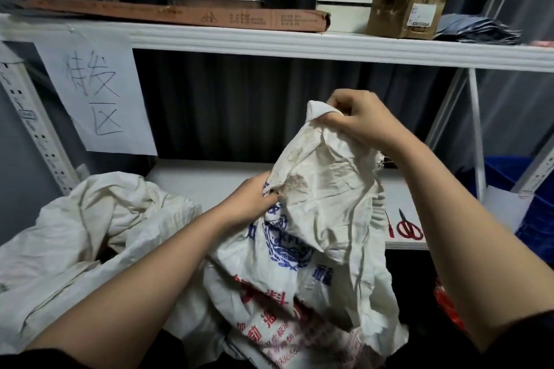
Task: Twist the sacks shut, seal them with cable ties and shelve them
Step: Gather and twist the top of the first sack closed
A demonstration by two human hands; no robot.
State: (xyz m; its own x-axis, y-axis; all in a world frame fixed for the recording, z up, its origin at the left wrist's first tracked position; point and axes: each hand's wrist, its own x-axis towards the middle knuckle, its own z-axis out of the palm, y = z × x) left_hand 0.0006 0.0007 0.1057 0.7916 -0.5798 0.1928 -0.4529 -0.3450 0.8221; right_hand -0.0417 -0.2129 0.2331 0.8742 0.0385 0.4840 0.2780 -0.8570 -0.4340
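Crumpled white woven sack with blue and red print (pixel 314 219) — top corner pinched in right hand (pixel 356 120), side gripped by left hand (pixel 254 198).

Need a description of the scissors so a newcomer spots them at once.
Start at the white lower shelf behind the printed sack that both hands hold. Follow its front edge right, past the right forearm. The scissors lie flat there: red loop handles, dark blades pointing away, beside a thin red cable tie.

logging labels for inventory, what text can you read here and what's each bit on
"待发区": handwritten on the paper sign hanging from the upper shelf.
"料": red print on the printed sack; its other blue and red print is creased, unreadable.
Flat brown carton: print too small.
Small cardboard box: label blurred.
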